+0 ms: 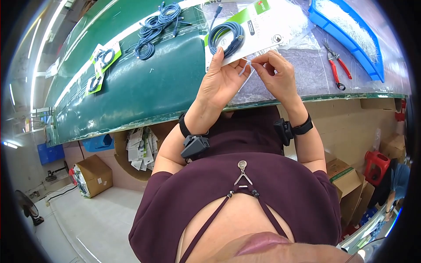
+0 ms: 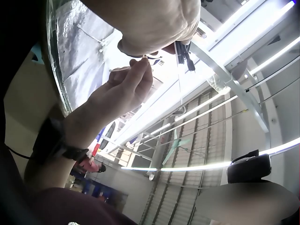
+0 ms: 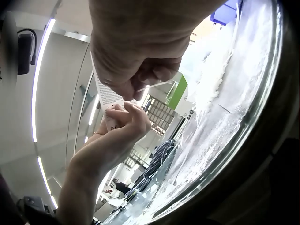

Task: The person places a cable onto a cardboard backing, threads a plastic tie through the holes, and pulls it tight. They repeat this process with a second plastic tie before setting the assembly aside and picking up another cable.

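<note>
My left hand (image 1: 215, 83) grips a white and green packaging card (image 1: 256, 26) at its lower edge, thumb in front and fingers behind. On the card's face lies a coiled blue cable (image 1: 240, 30), with the thumb right at its lower side. My right hand (image 1: 277, 75) pinches a thin white plastic tie (image 1: 247, 83) between thumb and forefinger, beside the left fingertips under the card. In the right wrist view, printed text shows on the card's back (image 3: 108, 93), and the right hand (image 3: 140, 51) hides part of it.
A blue tray (image 1: 366, 55) of thin white strands stands at the right, with red-handled cutters (image 1: 337, 65) before it. More coiled blue cables (image 1: 153, 30) and carded cables (image 1: 103, 61) lie left on the green table mat (image 1: 175, 79). Clear plastic bags (image 1: 302, 41) lie behind the card.
</note>
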